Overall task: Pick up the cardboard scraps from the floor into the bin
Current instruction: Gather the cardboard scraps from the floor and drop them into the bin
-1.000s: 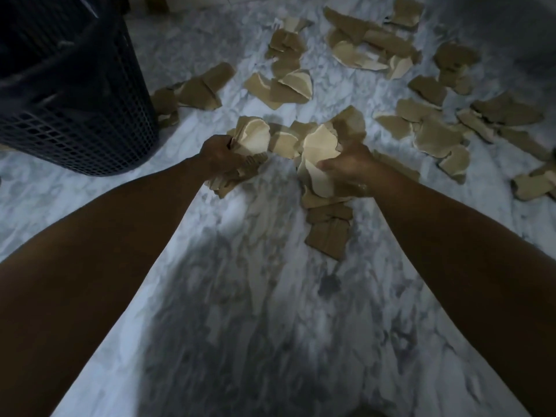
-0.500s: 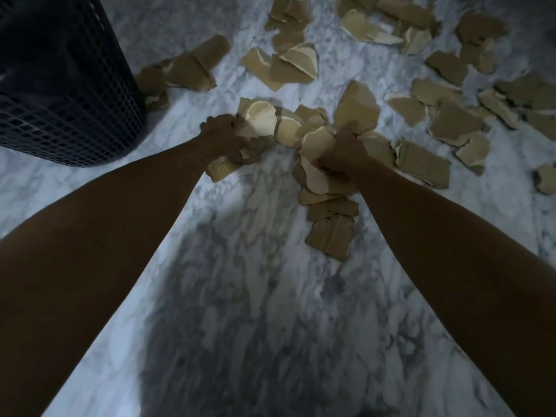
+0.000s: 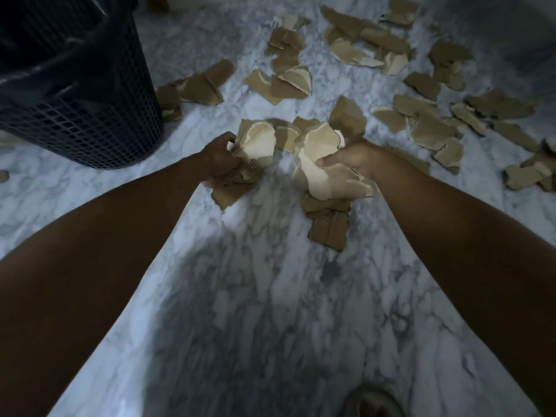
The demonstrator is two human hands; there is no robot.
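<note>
Right of the dark mesh bin (image 3: 90,121), the left hand (image 3: 218,158) and right hand (image 3: 355,159) each curl fingers around bunched cardboard scraps (image 3: 325,182) above a marble floor (image 3: 264,296).

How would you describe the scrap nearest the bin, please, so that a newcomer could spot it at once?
Start at the dark mesh bin at the upper left of the marble floor. At the foot of its right side lies a small brown cardboard scrap. Unlike the other loose pieces, it sits closest to the bin wall, left of a longer folded scrap.
</note>
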